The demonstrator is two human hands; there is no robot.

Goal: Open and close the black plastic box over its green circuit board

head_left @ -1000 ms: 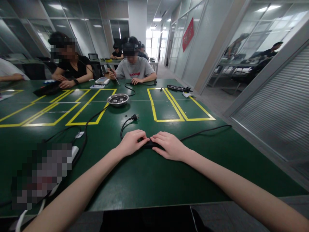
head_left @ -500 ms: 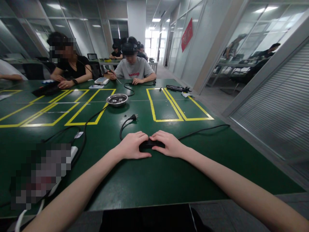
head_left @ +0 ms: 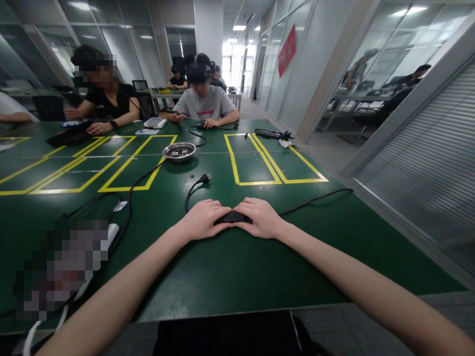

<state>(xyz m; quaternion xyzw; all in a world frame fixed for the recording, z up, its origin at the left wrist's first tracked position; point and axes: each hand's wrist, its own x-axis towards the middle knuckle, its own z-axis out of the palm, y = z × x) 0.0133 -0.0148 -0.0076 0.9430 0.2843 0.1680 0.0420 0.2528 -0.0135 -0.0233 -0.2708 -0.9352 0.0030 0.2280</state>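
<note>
A black power adapter (head_left: 233,218) lies on the green table, held level between both of my hands. My left hand (head_left: 203,219) is closed round its left end, thumb on the near side and fingers on the far side. Around the right end my right hand (head_left: 262,218) is closed the same way, and the thumbs almost meet. The hands cover most of the adapter. From its left a black cord curves away to a plug (head_left: 205,179) beyond the left hand. A thinner cable (head_left: 315,199) leads off to the right.
A metal bowl (head_left: 179,158) with small metal parts stands farther back. Yellow tape (head_left: 260,184) marks rectangles on the table (head_left: 237,277). A folded black tripod-like thing (head_left: 272,134) lies back right. A white power strip (head_left: 112,235) is at left. Two co-workers sit across.
My left thumb has moved up from the table onto the adapter's near side, and my right thumb has closed in. Across the table, the co-worker in grey has lowered a tool-like thing.
</note>
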